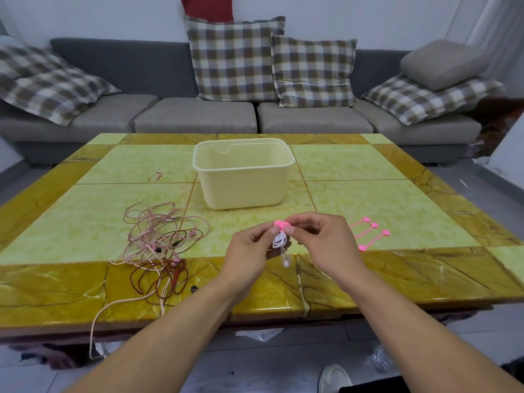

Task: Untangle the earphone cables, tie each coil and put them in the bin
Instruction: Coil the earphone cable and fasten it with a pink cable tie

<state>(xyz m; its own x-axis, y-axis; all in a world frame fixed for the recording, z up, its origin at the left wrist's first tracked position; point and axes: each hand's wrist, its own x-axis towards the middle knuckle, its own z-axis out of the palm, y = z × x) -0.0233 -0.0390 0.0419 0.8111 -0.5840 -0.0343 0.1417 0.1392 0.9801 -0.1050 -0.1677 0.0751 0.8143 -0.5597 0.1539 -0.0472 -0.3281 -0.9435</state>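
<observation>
My left hand and my right hand hold a small white earphone coil together above the table's near edge. Both pinch a pink tie at the top of the coil. An earbud dangles below the coil. A tangle of pink and brown earphone cables lies on the table to the left, one pale cable hanging over the front edge. The cream plastic bin stands behind my hands at the table's middle; nothing shows inside it.
Three spare pink ties lie to the right of my right hand. The yellow-green tiled table has a grey sofa with checked cushions behind it. A shoe shows on the floor below.
</observation>
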